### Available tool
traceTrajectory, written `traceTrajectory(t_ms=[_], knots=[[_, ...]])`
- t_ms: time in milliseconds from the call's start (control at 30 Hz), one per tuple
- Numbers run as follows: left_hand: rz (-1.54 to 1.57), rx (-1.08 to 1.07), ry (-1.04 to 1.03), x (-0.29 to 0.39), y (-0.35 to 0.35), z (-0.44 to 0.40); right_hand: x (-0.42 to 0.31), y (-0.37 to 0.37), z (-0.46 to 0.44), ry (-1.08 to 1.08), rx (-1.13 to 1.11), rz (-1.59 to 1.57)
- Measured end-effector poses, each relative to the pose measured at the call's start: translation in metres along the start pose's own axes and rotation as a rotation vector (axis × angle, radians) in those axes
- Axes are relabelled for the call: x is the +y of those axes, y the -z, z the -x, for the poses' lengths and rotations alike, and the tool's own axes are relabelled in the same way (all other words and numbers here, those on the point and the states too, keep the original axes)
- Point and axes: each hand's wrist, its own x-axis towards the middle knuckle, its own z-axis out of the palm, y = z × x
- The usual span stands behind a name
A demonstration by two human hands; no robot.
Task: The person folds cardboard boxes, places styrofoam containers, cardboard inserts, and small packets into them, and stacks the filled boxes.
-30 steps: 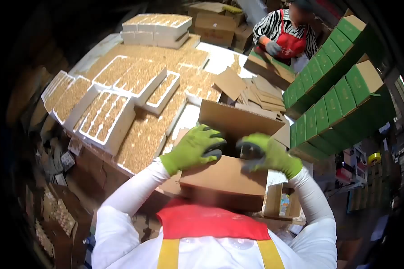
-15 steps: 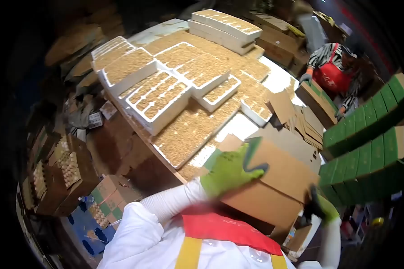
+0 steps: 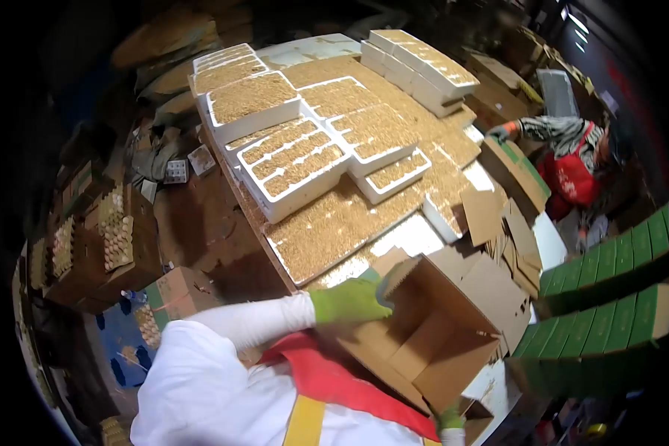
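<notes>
An open cardboard box point(image 3: 431, 334) is tilted in front of me, its bare inside facing the camera. My left hand point(image 3: 353, 299), in a green glove with grey fingertips, is at the box's upper left edge, with the fingers partly behind the flap. My right hand point(image 3: 450, 420) shows only as a bit of green glove at the box's lower right corner; its fingers are hidden. Flat cardboard pieces point(image 3: 524, 241) lie right of the box. White trays point(image 3: 305, 189) filled with tan granules stand beyond my left hand.
Rows of green boxes point(image 3: 602, 327) stand at the right. A co-worker in a red apron point(image 3: 572, 175) has a hand on a long green and brown box point(image 3: 509, 171). Cartons with eggs point(image 3: 119, 253) are on the left. Stacked white trays point(image 3: 416, 70) stand at the table's far end.
The camera view has turned. The box has gone from flap side up to open side toward me. My left hand has shifted to its upper left edge, and my right hand has dropped to its lower corner.
</notes>
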Motion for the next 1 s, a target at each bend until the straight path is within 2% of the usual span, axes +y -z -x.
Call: traceTrajectory(t_ms=[33, 100, 133, 167, 200, 233, 267, 300, 367, 400, 433, 467, 500, 533, 600, 667, 700, 733, 767, 800, 833, 867, 900, 933, 1000], knots=[[-0.052, -0.003, -0.043, 0.004, 0.006, -0.005, -0.003, 0.038, -0.01, 0.086, 0.026, 0.056], [-0.059, 0.006, -0.047, 0.004, 0.009, -0.018, -0.052, 0.113, -0.053, 0.496, 0.356, 0.061], [-0.014, 0.04, -0.006, -0.004, -0.003, -0.03, -0.149, 0.114, -0.069, 0.467, 0.588, 0.033], [0.034, 0.075, 0.033, -0.012, -0.015, -0.042, -0.194, 0.125, -0.1, 0.605, 0.535, 0.11], [0.059, 0.097, 0.062, -0.021, -0.022, -0.051, -0.268, 0.109, -0.118, 0.753, 0.421, 0.153], [-0.012, 0.177, -0.043, -0.02, -0.025, -0.049, -0.308, 0.1, -0.15, 0.768, 0.225, 0.245], [-0.095, 0.267, -0.142, -0.02, -0.027, -0.048, -0.345, 0.068, -0.183, 0.803, 0.038, 0.079], [-0.183, 0.363, -0.233, -0.02, -0.029, -0.046, -0.388, 0.041, -0.21, 0.709, -0.035, 0.164], [-0.133, 0.572, -0.282, -0.036, -0.05, -0.063, -0.42, -0.011, -0.309, 0.711, -0.076, 0.235], [-0.021, 0.529, -0.196, -0.029, -0.044, -0.06, -0.433, -0.036, -0.359, 0.694, -0.047, 0.266], [0.094, 0.485, -0.103, -0.026, -0.042, -0.058, -0.437, -0.061, -0.414, 0.66, 0.066, 0.306], [0.05, 0.386, -0.093, -0.032, -0.045, -0.061, -0.439, -0.082, -0.46, 0.623, 0.175, 0.345], [0.31, 0.408, -0.16, -0.038, -0.046, -0.066, -0.439, -0.097, -0.491, 0.541, 0.154, 0.316], [0.285, 0.398, -0.14, -0.039, -0.044, -0.064, -0.434, -0.11, -0.514, 0.451, 0.13, 0.286], [0.234, 0.375, -0.101, -0.042, -0.041, -0.061, -0.41, -0.11, -0.54, 0.505, 0.099, 0.241], [0.261, 0.11, -0.076, -0.045, -0.012, -0.062, -0.397, -0.097, -0.499, 0.388, 0.213, 0.343], [0.311, 0.063, -0.089, -0.047, -0.005, -0.063, -0.392, -0.088, -0.467, 0.311, 0.184, 0.276], [0.308, 0.125, -0.106, -0.049, -0.01, -0.062, -0.372, -0.077, -0.46, 0.248, 0.22, 0.33], [0.298, 0.197, -0.122, -0.052, -0.017, -0.065, -0.38, -0.072, -0.426, 0.086, 0.153, 0.198], [0.286, 0.268, -0.131, -0.053, -0.021, -0.066, -0.377, -0.068, -0.405, 0.074, 0.074, 0.117], [0.351, 0.039, -0.051, -0.05, 0.001, -0.064, -0.374, -0.063, -0.385, 0.056, -0.003, 0.037], [0.422, 0.011, -0.049, -0.049, 0.006, -0.065, -0.337, -0.057, -0.397, 0.216, -0.113, 0.02], [0.432, 0.068, -0.063, -0.049, -0.001, -0.066, -0.301, -0.051, -0.409, 0.372, -0.23, -0.015], [0.439, 0.131, -0.072, -0.048, -0.008, -0.066, -0.281, -0.043, -0.416, 1.128, -0.258, 0.364], [0.35, 0.221, -0.113, -0.044, -0.009, -0.067, -0.303, -0.057, -0.392, 0.659, -0.134, 0.249]])
